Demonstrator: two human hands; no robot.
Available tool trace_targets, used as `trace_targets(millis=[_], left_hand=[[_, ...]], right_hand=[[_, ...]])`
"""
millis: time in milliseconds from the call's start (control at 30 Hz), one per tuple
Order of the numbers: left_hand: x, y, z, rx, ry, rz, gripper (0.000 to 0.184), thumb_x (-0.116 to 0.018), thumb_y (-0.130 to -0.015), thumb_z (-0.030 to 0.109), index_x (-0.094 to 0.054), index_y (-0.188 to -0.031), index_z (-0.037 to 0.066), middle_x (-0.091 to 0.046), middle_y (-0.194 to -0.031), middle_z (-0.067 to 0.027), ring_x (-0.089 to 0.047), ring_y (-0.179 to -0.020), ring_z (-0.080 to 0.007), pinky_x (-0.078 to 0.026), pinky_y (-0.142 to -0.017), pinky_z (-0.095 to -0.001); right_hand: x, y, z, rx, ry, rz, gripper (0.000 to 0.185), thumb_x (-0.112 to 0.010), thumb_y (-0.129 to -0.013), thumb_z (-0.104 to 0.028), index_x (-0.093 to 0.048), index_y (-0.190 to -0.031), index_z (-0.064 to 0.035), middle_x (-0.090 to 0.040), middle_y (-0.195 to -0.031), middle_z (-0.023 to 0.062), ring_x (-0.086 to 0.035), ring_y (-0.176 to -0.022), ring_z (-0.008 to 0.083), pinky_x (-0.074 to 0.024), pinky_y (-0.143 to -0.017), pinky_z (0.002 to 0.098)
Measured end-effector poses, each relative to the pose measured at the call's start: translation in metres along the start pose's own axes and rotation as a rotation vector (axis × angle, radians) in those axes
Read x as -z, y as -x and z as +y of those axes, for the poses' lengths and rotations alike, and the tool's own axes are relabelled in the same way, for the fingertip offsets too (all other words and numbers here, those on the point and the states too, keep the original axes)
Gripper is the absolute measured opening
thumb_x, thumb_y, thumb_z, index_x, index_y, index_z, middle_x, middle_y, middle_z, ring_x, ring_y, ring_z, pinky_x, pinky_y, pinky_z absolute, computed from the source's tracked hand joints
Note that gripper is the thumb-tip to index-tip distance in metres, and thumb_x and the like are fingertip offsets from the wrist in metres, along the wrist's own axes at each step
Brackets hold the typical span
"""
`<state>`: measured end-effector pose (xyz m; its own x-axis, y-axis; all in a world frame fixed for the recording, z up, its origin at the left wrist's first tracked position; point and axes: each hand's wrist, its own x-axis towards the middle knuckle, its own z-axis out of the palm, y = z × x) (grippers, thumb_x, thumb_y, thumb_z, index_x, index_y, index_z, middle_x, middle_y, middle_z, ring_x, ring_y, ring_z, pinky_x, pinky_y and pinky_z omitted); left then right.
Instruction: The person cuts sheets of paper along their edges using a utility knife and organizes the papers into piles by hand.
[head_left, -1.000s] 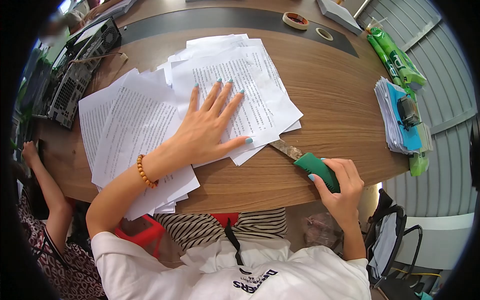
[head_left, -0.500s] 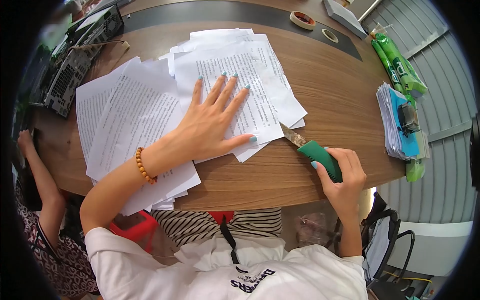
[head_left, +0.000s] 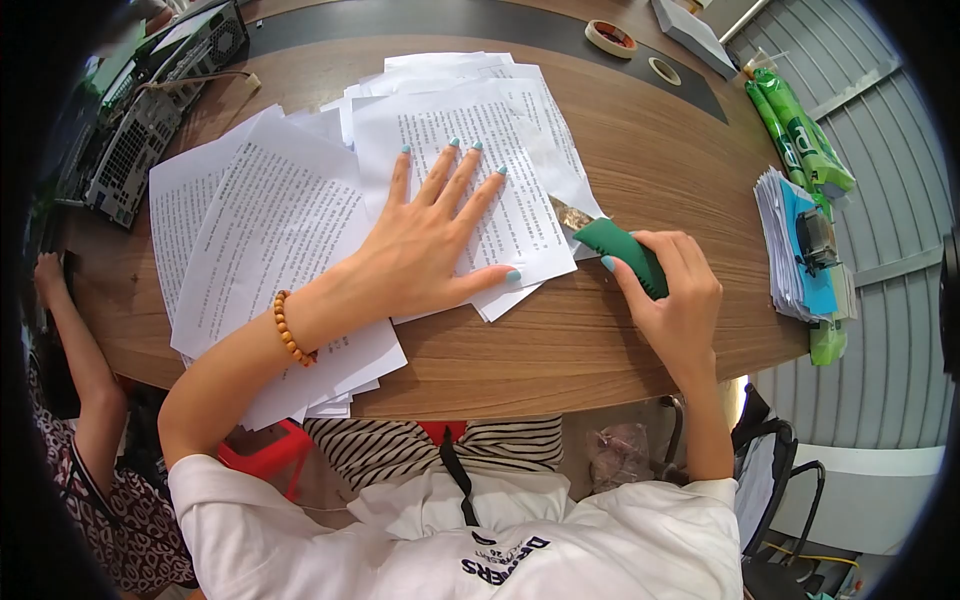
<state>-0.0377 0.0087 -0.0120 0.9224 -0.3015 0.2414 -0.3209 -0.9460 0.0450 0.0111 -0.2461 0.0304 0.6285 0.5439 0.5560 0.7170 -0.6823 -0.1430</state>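
My left hand [head_left: 420, 240] lies flat with fingers spread on a printed sheet [head_left: 520, 215] at the top of a stack of papers. A second group of printed sheets [head_left: 270, 220] lies to the left, partly under my left forearm. My right hand [head_left: 675, 290] is closed round the green handle of a knife [head_left: 625, 255]. Its speckled blade points up and left at the right edge of the stack, and part of the blade is hidden by the top sheet.
A computer case [head_left: 150, 130] stands at the left, near another person's arm [head_left: 85, 350]. Tape rolls [head_left: 611, 38] lie at the back. On the right are green packages [head_left: 805, 140] and clipped papers [head_left: 785, 240]. A chair [head_left: 780, 470] is below right.
My right hand has moved the knife up and slightly left, its blade now further in among the sheets' right edges. My left hand stays flat on the paper.
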Motion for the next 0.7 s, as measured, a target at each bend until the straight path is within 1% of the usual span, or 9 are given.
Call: trace_targets(millis=[33, 200, 467, 700], left_hand=[[0.002, 0.000, 0.001, 0.016, -0.010, -0.047, 0.080, -0.038, -0.085, 0.061, -0.025, -0.141, 0.005, -0.022, -0.144, -0.0239, -0.017, -0.135, -0.0393, -0.008, -0.107, -0.0587], [0.004, 0.000, 0.002, 0.012, -0.011, -0.044, 0.080, -0.038, -0.086, 0.061, -0.025, -0.141, 0.004, -0.023, -0.144, -0.0243, -0.018, -0.135, -0.0396, -0.009, -0.107, -0.0590], [0.004, -0.001, 0.002, 0.007, -0.030, -0.036, 0.080, -0.039, -0.086, 0.060, -0.025, -0.141, 0.004, -0.024, -0.143, -0.0243, -0.019, -0.134, -0.0398, -0.010, -0.106, -0.0595], [0.005, 0.000, 0.001, -0.003, -0.011, -0.043, 0.079, -0.039, -0.086, 0.059, -0.024, -0.141, 0.005, -0.024, -0.144, -0.0244, -0.019, -0.135, -0.0397, -0.010, -0.106, -0.0601]], right_hand=[[-0.002, -0.004, 0.000, 0.010, 0.008, 0.000, 0.023, -0.072, -0.074, -0.021, -0.062, -0.087, -0.0060, -0.060, -0.080, 0.0046, -0.058, -0.071, 0.0208, -0.0473, -0.055, 0.0328], [-0.017, -0.022, 0.010, 0.027, -0.007, -0.001, 0.022, -0.071, -0.074, -0.022, -0.062, -0.086, -0.0057, -0.060, -0.079, 0.0051, -0.059, -0.072, 0.0216, -0.0484, -0.055, 0.0328], [-0.040, -0.062, 0.027, 0.065, 0.000, 0.002, 0.026, -0.068, -0.077, -0.029, -0.063, -0.085, -0.0055, -0.060, -0.077, 0.0066, -0.061, -0.071, 0.0226, -0.0494, -0.055, 0.0347], [-0.079, -0.110, 0.046, 0.059, 0.003, 0.024, 0.027, -0.067, -0.078, -0.031, -0.064, -0.085, -0.0053, -0.061, -0.078, 0.0075, -0.062, -0.072, 0.0234, -0.0501, -0.057, 0.0357]])
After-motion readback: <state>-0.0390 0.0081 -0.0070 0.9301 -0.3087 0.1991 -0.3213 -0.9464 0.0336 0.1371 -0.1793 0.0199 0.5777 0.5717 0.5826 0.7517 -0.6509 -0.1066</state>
